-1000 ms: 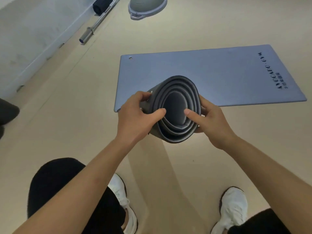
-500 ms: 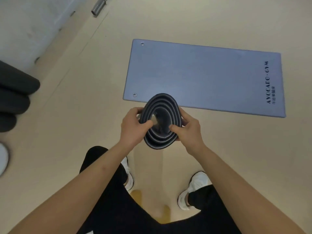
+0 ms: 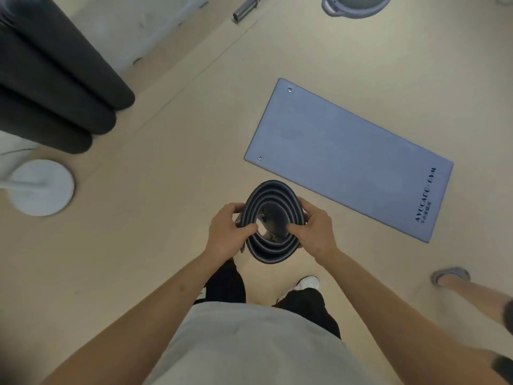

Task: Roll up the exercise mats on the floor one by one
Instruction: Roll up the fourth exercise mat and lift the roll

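A rolled grey-blue exercise mat (image 3: 270, 251) stands upright in front of me, its spiral end facing the camera. My left hand (image 3: 226, 233) grips its left side with the thumb hooked inside the roll. My right hand (image 3: 312, 232) grips its right side the same way. A second grey-blue mat (image 3: 347, 154) lies flat and unrolled on the beige floor to the upper right, with printed lettering at its right end and two eyelets at its left end.
Three dark rolled mats (image 3: 55, 87) lie stacked at the upper left, above a white round stand base (image 3: 41, 187). A barbell end (image 3: 244, 8) and a grey balance dome (image 3: 355, 5) sit at the top. Another person's leg and shoe (image 3: 452, 276) stand at the right.
I have stood up taller and turned left with the roll still held in both hands. The flat mat now sits further right, and the stacked rolls, white base and another person's leg came into view.
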The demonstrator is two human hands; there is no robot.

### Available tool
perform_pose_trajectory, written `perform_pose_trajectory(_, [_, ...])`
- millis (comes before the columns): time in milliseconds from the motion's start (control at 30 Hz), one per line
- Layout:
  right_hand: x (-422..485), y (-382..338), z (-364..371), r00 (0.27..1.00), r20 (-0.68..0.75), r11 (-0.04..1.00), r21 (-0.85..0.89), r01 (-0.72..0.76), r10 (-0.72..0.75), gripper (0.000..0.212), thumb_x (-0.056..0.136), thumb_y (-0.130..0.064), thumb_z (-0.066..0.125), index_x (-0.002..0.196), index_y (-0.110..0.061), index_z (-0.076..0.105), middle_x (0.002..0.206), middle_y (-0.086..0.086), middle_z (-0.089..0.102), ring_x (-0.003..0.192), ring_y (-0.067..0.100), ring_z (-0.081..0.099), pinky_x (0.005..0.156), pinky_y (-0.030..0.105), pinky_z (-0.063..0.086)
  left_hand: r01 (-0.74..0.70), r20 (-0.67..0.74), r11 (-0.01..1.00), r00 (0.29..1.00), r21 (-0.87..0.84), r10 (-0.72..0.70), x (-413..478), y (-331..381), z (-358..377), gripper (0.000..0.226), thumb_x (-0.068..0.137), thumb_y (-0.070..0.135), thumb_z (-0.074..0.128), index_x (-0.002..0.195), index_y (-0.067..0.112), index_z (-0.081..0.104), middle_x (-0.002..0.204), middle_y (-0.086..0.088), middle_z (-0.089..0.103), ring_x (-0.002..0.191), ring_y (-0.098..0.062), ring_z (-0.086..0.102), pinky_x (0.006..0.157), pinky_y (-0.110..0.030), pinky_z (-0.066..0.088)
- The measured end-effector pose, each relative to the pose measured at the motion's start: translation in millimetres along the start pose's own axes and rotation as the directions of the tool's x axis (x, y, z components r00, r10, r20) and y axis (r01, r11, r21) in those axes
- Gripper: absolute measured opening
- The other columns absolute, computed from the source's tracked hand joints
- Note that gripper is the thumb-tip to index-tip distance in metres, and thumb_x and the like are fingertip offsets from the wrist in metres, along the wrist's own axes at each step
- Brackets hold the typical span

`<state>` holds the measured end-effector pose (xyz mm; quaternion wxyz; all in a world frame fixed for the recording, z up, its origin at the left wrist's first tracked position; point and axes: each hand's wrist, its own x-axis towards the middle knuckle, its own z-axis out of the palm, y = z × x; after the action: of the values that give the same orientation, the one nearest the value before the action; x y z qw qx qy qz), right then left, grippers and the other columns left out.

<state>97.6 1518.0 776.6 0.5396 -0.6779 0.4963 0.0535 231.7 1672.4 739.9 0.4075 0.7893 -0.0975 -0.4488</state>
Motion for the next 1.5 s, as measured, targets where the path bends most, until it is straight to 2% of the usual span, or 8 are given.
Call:
perform_pose_trajectory(167, [13,-66,47,1.0,0.006,1.0,-0.023,0.021,-0.02,0.074,0.078,0.002,0.07,0.104,-0.066,0.058,0.084,-0.02,0.075,0.079,0.009,0.074,0.075,0.047,0.064,0.014,-0.071,0.999,0.997,-0.043,-0.017,12,12,-72,0.052,0.081,0.015,0.081,0.128,0.021,0.062,0.119,0.008,0.066,0.089,-0.012,0.072,0.063,-0.024,0.059])
perform_pose_trajectory(267, [33,-100,72,0.998,0.015,0.998,-0.038,0.055,-0.054,0.071,0.079,0.0,0.072,0.102,-0.065,0.057,0.082,-0.026,0.074,0.079,0.004,0.072,0.08,0.042,0.064,0.027,-0.117,0.998,0.993,-0.065,-0.034,28,22,-110,0.053,0.077,0.019,0.081,0.127,0.023,0.063,0.119,0.007,0.068,0.1,-0.015,0.071,0.08,-0.031,0.06])
perform_pose_trajectory(400, [74,-147,102,0.99,0.051,0.99,-0.031,0.135,-0.133,0.067,0.079,-0.003,0.074,0.102,-0.064,0.06,0.082,-0.018,0.075,0.077,0.007,0.071,0.079,0.039,0.063,0.054,-0.175,0.995,0.982,-0.081,-0.067,58,43,-161,0.053,0.071,0.025,0.077,0.123,0.025,0.064,0.115,0.005,0.07,0.089,-0.02,0.072,0.074,-0.04,0.059])
perform_pose_trajectory(533, [133,-196,121,0.973,0.086,0.975,-0.031,0.218,-0.214,0.059,0.08,-0.008,0.074,0.107,-0.06,0.063,0.076,-0.009,0.072,0.073,0.012,0.067,0.076,0.042,0.061,0.056,-0.231,0.994,0.97,-0.093,-0.077,109,71,-205,0.056,0.065,0.031,0.071,0.12,0.024,0.064,0.103,-0.006,0.073,0.062,-0.018,0.06,0.059,-0.033,0.046])
perform_pose_trajectory(933, [311,-383,129,0.91,0.256,0.927,-0.104,0.361,-0.326,0.06,0.077,-0.005,0.067,0.12,-0.047,0.067,0.075,-0.014,0.072,0.071,0.01,0.069,0.071,0.039,0.06,0.033,-0.427,0.986,0.898,-0.162,-0.101,259,190,-308,0.056,0.067,0.034,0.072,0.12,0.022,0.06,0.097,-0.012,0.074,0.061,-0.019,0.058,0.062,-0.035,0.046])
perform_pose_trajectory(1233, [429,-499,195,0.918,0.225,0.922,-0.136,0.361,-0.326,0.074,0.077,-0.004,0.068,0.109,-0.07,0.059,0.075,-0.013,0.073,0.072,0.018,0.071,0.066,0.048,0.062,-0.012,-0.445,0.988,0.894,-0.157,-0.06,393,216,-417,0.044,0.076,0.024,0.075,0.114,0.034,0.055,0.1,-0.008,0.072,0.072,-0.026,0.06,0.069,-0.048,0.054])
perform_pose_trajectory(1400, [494,-546,258,0.943,0.211,0.943,-0.157,0.293,-0.258,0.061,0.079,-0.007,0.07,0.125,-0.048,0.067,0.085,-0.016,0.076,0.079,0.008,0.072,0.077,0.044,0.063,0.005,-0.424,0.985,0.902,-0.172,-0.079,470,208,-484,0.044,0.083,0.01,0.077,0.11,0.037,0.055,0.108,-0.004,0.07,0.082,-0.035,0.068,0.068,-0.045,0.054])
perform_pose_trajectory(1500, [535,-566,296,0.949,0.213,0.947,-0.177,0.27,-0.23,0.064,0.078,-0.006,0.068,0.128,-0.045,0.067,0.084,-0.017,0.076,0.079,0.006,0.071,0.078,0.04,0.062,0.026,-0.432,0.988,0.897,-0.153,-0.091,513,201,-516,0.044,0.084,0.006,0.077,0.121,0.024,0.059,0.118,-0.003,0.065,0.103,-0.027,0.067,0.089,-0.043,0.057])
